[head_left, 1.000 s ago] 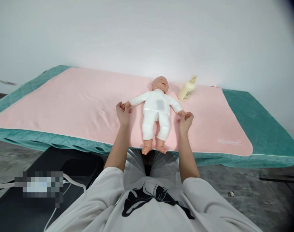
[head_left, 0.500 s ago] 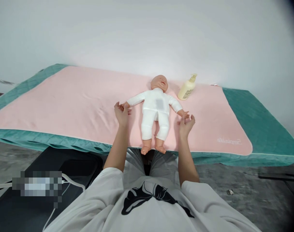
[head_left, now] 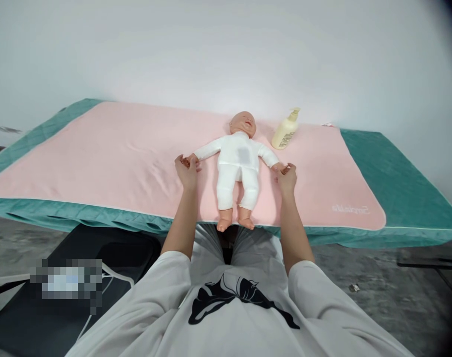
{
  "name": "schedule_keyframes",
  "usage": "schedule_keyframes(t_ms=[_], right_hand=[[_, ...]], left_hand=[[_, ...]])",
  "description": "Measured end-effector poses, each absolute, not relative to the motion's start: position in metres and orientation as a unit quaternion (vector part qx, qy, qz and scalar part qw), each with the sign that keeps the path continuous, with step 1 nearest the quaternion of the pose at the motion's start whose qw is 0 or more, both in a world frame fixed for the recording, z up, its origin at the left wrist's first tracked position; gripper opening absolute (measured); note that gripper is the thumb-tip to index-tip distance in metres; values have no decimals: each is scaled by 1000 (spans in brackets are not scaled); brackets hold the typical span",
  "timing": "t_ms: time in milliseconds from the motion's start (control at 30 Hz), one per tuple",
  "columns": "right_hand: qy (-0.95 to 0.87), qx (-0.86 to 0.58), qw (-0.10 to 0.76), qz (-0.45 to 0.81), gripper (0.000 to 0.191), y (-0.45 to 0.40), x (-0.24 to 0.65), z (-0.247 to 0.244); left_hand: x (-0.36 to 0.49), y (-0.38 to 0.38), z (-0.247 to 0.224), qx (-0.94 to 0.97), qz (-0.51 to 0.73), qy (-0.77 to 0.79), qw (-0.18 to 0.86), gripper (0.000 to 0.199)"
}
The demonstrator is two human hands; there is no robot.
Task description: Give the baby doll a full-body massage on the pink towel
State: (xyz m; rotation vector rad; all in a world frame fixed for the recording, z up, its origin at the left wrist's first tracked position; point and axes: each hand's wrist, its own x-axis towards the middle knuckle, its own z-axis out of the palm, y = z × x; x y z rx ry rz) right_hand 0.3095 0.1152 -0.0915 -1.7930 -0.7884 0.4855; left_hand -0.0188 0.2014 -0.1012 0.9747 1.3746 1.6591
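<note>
A baby doll (head_left: 239, 153) with a white cloth body lies on its back on a pink mat (head_left: 99, 153), arms spread and feet at the mat's near edge. My left hand (head_left: 187, 170) is closed round the doll's hand on the left side of the view. On the other side, my right hand (head_left: 287, 177) has its fingers closed on the doll's other hand. A cream pump bottle (head_left: 284, 131) leans to the right on the mat, beyond the doll's arm and right of its head.
The pink mat lies over a green padded cover (head_left: 397, 178) on a long table against a pale wall. A black chair (head_left: 118, 253) with a blurred object and white cable stands at the lower left.
My right hand has closed on the doll's hand, where its fingers were spread just beside it. My left hand keeps its hold. The view has shifted slightly.
</note>
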Motion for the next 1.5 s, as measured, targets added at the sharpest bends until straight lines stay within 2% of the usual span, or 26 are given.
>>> schedule_keyframes(t_ms=[167, 267, 433, 600, 767, 900, 1067, 1167, 1233, 1367, 1500], right_hand=[[-319, -752, 546, 186, 62, 119, 317, -93], [-314, -761, 541, 171, 61, 120, 318, -95], [-311, -768, 535, 163, 62, 123, 319, -97], [-321, -740, 555, 205, 62, 124, 330, -100], [-351, -669, 593, 280, 73, 124, 353, -111], [-347, -645, 613, 297, 66, 126, 362, -118], [-372, -653, 599, 277, 48, 124, 358, -113], [-375, -651, 596, 284, 43, 123, 356, -110], [-369, -652, 599, 284, 43, 122, 355, -109], [-359, -660, 601, 271, 43, 122, 353, -109], [-343, -641, 624, 286, 41, 122, 351, -108]], left_hand=[[-18, 194, -101, 381, 649, 540, 376, 54], [-18, 174, -101, 399, 656, 546, 335, 58], [-24, 109, -105, 454, 678, 518, 256, 38], [-36, 25, -137, 491, 644, 553, 197, 27], [-46, -30, -168, 528, 583, 565, 250, 22], [-39, -38, -174, 552, 533, 570, 294, 27], [-10, -35, -173, 557, 485, 534, 411, 57], [11, -35, -172, 511, 486, 516, 486, 75], [23, -33, -170, 469, 514, 501, 514, 80], [38, -26, -166, 423, 580, 492, 492, 73], [39, -22, -161, 388, 589, 492, 511, 65]])
